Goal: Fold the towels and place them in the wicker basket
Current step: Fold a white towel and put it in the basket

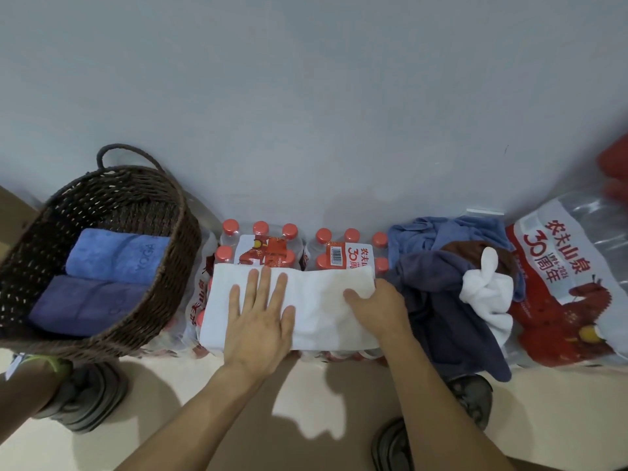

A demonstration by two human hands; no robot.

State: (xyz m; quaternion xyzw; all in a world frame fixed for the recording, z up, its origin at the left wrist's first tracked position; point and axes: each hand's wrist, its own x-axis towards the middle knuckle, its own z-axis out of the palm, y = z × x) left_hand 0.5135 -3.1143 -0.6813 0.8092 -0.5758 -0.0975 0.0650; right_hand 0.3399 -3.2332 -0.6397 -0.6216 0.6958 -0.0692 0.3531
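white towel [326, 300] under flat left hand [260, 316], right hand [373, 305] gripping its right edge

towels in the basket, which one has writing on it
The lighter blue towel, farther from the person, shows "YOGA"; the darker purple towel beside it shows no readable writing.

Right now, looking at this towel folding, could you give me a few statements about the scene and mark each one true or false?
1. The brown wicker basket holds two folded towels, a light blue towel and a purple towel. True.
2. The left hand lies flat on the white towel. True.
3. The white towel rests on a wooden table. False: it lies on shrink-wrapped packs of red-capped water bottles.
4. The pile of unfolded towels lies left of the basket. False: it lies right of the white towel.
5. The right hand is raised off the towel. False: it rests on the towel's right end.
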